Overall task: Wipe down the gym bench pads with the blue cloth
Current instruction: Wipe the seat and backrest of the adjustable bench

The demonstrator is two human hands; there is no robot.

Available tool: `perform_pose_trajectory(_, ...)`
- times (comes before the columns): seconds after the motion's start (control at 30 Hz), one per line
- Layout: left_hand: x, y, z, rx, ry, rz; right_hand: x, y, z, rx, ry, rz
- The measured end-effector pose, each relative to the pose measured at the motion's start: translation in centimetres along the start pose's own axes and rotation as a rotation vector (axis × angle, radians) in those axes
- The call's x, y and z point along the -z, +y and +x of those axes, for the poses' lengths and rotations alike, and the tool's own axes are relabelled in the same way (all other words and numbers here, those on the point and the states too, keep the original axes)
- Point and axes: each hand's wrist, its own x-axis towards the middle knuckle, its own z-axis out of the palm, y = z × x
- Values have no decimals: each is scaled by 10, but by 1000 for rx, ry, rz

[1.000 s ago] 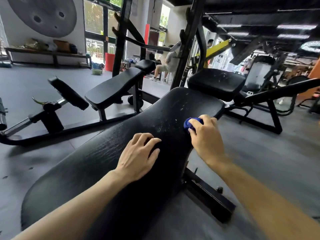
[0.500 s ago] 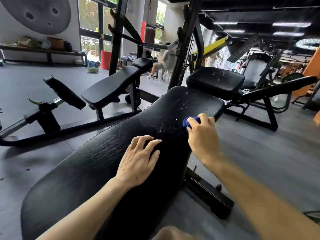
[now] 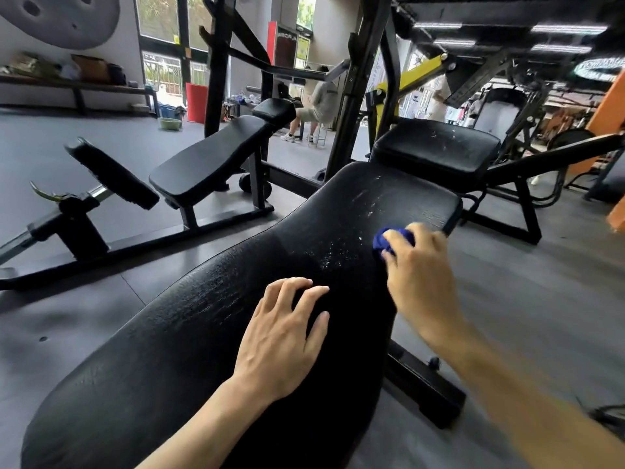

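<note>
A long black bench back pad (image 3: 209,333) runs from the near left up to the middle, cracked and flecked with white marks near its far end. Beyond it sits a smaller black seat pad (image 3: 436,150), also scuffed white. My right hand (image 3: 417,265) presses a bunched blue cloth (image 3: 389,239) on the long pad's right side near the far end; only the cloth's front shows past my fingers. My left hand (image 3: 287,336) lies flat on the pad's middle with fingers spread, holding nothing.
A second black bench (image 3: 209,164) with a leg pad (image 3: 111,172) stands to the left on the grey floor. Black rack uprights (image 3: 358,86) rise behind the bench. A person (image 3: 319,103) sits in the background. The bench's base bar (image 3: 422,384) sticks out at the right.
My right hand with the cloth has stayed near the pad's far right end, shifting only slightly. My left hand has kept its place. The view has drifted a little.
</note>
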Motion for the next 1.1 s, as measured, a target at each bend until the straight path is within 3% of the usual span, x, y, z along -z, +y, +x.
perform_pose_trajectory(0.13,-3,-1,0,-6,18,-11,14,-48,-51,222,-139,168)
perform_pose_trajectory(0.23,-3,0,-1,-6,39,-20,15,-31,-37,318,-178,185)
perform_pose_trajectory(0.37,1,3,-2,6,40,-33,-3,14,20,61,-104,56)
perform_pose_trajectory(0.47,1,2,-2,10,40,-38,-7,-3,25,-61,-93,43)
perform_pose_trajectory(0.57,-1,-1,1,29,63,-69,-1,-43,-14,105,-110,109)
perform_pose_trajectory(0.7,0,-10,8,69,69,-108,3,-59,-42,359,-253,209)
perform_pose_trajectory(0.93,19,-45,33,113,43,41,-21,-13,51,-11,-156,31)
perform_pose_trajectory(1.0,17,-55,41,143,6,51,-20,-37,37,2,-138,53)
perform_pose_trajectory(1.1,7,-65,41,153,-23,68,-20,-83,-12,222,-185,169)
